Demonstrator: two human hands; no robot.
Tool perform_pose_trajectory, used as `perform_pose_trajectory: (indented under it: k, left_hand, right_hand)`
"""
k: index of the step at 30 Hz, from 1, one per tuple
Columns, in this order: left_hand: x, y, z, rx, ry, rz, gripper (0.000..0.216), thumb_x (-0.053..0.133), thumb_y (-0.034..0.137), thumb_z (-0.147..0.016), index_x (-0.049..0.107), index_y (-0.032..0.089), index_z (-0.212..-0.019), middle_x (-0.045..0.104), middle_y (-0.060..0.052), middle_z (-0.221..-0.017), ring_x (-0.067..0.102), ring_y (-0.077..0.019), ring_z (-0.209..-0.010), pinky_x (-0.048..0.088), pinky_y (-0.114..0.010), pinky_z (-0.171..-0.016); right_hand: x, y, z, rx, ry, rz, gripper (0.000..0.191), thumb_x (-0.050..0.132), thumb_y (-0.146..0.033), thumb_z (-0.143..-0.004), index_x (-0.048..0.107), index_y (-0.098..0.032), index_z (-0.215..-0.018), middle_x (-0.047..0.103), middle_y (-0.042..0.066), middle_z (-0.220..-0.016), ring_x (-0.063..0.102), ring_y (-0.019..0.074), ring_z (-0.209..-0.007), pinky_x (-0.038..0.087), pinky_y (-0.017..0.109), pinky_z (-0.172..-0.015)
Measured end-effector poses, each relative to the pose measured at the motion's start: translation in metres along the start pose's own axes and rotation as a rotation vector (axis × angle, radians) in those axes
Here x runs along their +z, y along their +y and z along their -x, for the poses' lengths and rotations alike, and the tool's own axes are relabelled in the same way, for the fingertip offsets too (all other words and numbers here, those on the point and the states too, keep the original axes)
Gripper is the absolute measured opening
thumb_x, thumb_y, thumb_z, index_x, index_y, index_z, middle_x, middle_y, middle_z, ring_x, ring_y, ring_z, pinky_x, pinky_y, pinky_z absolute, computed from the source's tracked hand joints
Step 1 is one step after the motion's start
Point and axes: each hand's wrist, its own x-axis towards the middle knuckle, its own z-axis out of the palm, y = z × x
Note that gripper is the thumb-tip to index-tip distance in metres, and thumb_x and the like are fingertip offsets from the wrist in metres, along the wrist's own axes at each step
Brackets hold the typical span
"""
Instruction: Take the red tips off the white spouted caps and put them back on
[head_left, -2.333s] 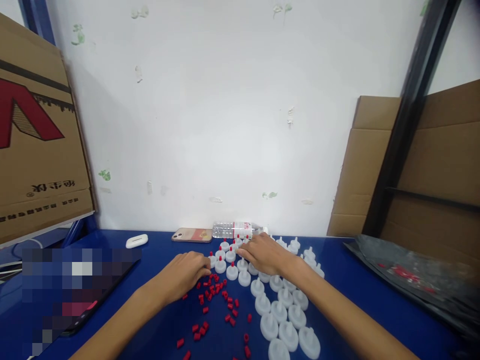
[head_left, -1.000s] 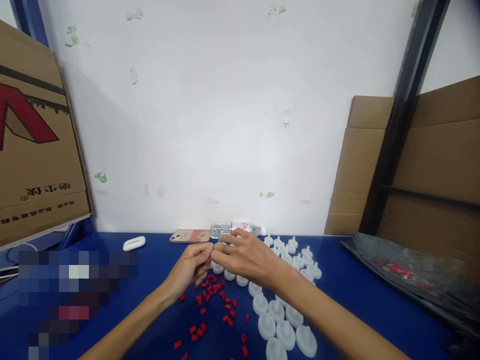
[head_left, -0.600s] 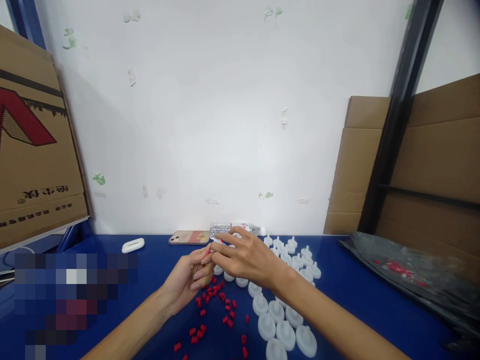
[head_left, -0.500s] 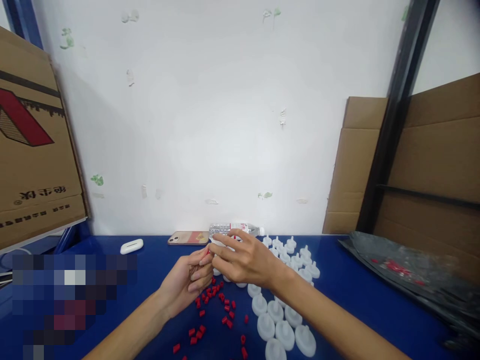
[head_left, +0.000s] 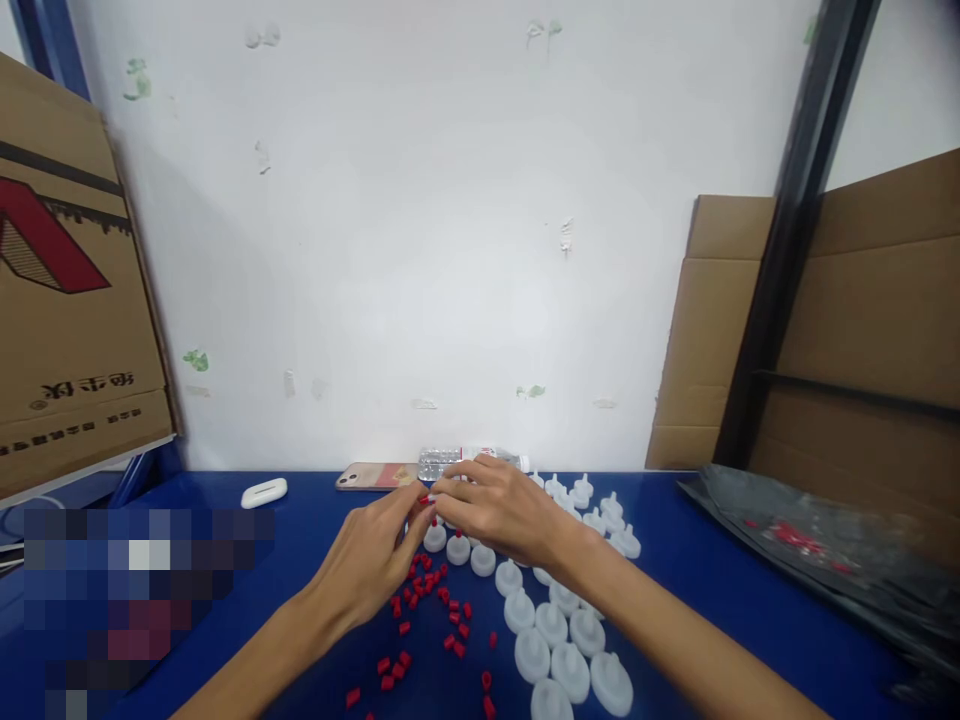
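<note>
My left hand is closed, palm turned down, its fingertips pinching a small red cap. From the right, my right hand meets it with curled fingers, on a white spouted lid that its fingers now mostly hide. Just below the hands stand white lids in a row, a couple with red tips on their spouts. Loose red caps lie scattered on the blue table below my left hand. More white spouted lids spread under and beyond my right forearm.
Along the wall lie a phone, a clear plastic bottle on its side and a white case. A dark plastic bag with red pieces rests at right. Cardboard stands at left, more cardboard at right.
My left hand has rolled from palm up to palm down, keeping its fingertips at the red cap. My right hand has shifted slightly right, uncovering the row of lids below.
</note>
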Motion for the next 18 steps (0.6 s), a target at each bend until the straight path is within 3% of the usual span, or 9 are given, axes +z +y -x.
perform_pose_trajectory:
  k: [3, 6, 9, 12, 14, 15, 18]
  left_hand:
    - [0.002, -0.002, 0.001, 0.04, -0.02, -0.051, 0.032, 0.032, 0.038, -0.104, 0.052, 0.022, -0.085, 0.062, 0.0, -0.08, 0.058, -0.0191, -0.07, 0.034, -0.029, -0.064]
    - [0.001, -0.002, -0.001, 0.041, -0.034, 0.013, 0.038, 0.029, 0.039, -0.105, 0.05, 0.022, -0.078, 0.059, 0.001, -0.073, 0.053, -0.0173, -0.065, 0.033, -0.029, -0.063]
    - [-0.002, 0.002, -0.005, -0.012, -0.023, 0.183, 0.039, 0.033, 0.043, -0.104, 0.051, 0.021, -0.078, 0.055, 0.002, -0.07, 0.047, -0.0161, -0.063, 0.033, -0.028, -0.062]
    - [-0.005, 0.01, -0.006, -0.106, -0.042, 0.462, 0.043, 0.039, 0.052, -0.1, 0.044, 0.021, -0.071, 0.041, 0.005, -0.064, 0.035, -0.0133, -0.058, 0.029, -0.025, -0.054]
    - [-0.006, 0.015, -0.004, -0.173, -0.109, 0.674, 0.047, 0.041, 0.058, -0.098, 0.035, 0.022, -0.068, 0.029, 0.007, -0.062, 0.023, -0.0115, -0.053, 0.023, -0.024, -0.048]
    - [-0.006, 0.018, -0.002, -0.191, -0.143, 0.76, 0.048, 0.041, 0.06, -0.098, 0.032, 0.023, -0.068, 0.025, 0.007, -0.062, 0.019, -0.0111, -0.052, 0.021, -0.024, -0.046]
    - [-0.003, 0.021, 0.002, -0.178, -0.157, 0.805, 0.048, 0.04, 0.06, -0.098, 0.033, 0.023, -0.068, 0.025, 0.008, -0.06, 0.021, -0.011, -0.051, 0.023, -0.024, -0.047]
  right_hand:
    - [0.002, 0.001, 0.002, 0.006, -0.086, -0.047, 0.012, 0.055, -0.006, -0.096, 0.061, -0.016, -0.093, 0.073, 0.003, -0.094, 0.064, 0.0172, -0.096, 0.046, 0.03, -0.073]
    - [0.004, -0.001, 0.002, -0.011, -0.07, -0.046, 0.014, 0.052, -0.006, -0.097, 0.061, -0.016, -0.093, 0.073, 0.003, -0.097, 0.064, 0.0166, -0.098, 0.046, 0.031, -0.075]
    - [0.006, -0.003, 0.0, -0.034, 0.017, 0.0, 0.021, 0.048, -0.004, -0.097, 0.063, -0.018, -0.091, 0.072, 0.003, -0.109, 0.063, 0.0165, -0.103, 0.047, 0.031, -0.077]
    - [0.008, 0.005, 0.004, -0.02, 0.043, 0.033, 0.023, 0.049, -0.005, -0.097, 0.063, -0.019, -0.085, 0.071, 0.004, -0.115, 0.062, 0.0179, -0.108, 0.047, 0.032, -0.082]
    - [0.007, 0.021, 0.016, 0.064, -0.027, 0.006, 0.023, 0.049, -0.005, -0.097, 0.062, -0.019, -0.084, 0.071, 0.004, -0.114, 0.06, 0.0188, -0.113, 0.046, 0.033, -0.087]
    - [0.006, 0.031, 0.024, 0.19, -0.073, -0.027, 0.025, 0.048, -0.002, -0.096, 0.062, -0.02, -0.086, 0.071, 0.003, -0.113, 0.06, 0.0172, -0.113, 0.046, 0.031, -0.089]
    - [0.002, 0.061, 0.049, 0.439, -0.091, -0.001, 0.025, 0.047, 0.0, -0.094, 0.061, -0.018, -0.084, 0.072, 0.006, -0.103, 0.064, 0.02, -0.099, 0.045, 0.033, -0.083]
